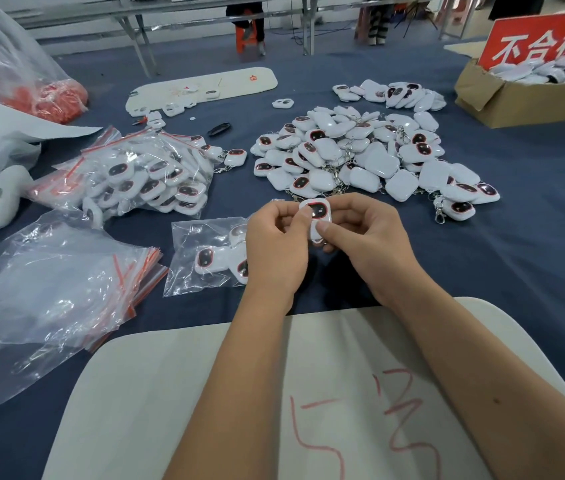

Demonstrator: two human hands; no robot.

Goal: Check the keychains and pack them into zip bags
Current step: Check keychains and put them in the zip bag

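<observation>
A white keychain (317,213) with a dark, red-rimmed window is held above the blue table by both hands. My left hand (276,249) pinches its left edge with thumb and fingers. My right hand (366,237) pinches its lower right side, thumb on top. A large loose pile of the same keychains (360,157) lies just beyond my hands. A zip bag (206,258) holding a few keychains lies by my left hand. A stack of empty zip bags (66,289) with red seals sits at the left.
A heap of filled zip bags (142,174) lies at the back left. A cardboard box (523,95) of keychains with a red sign stands at the far right. A white board (205,393) with red writing lies under my forearms. Large plastic sacks (0,64) fill the far left.
</observation>
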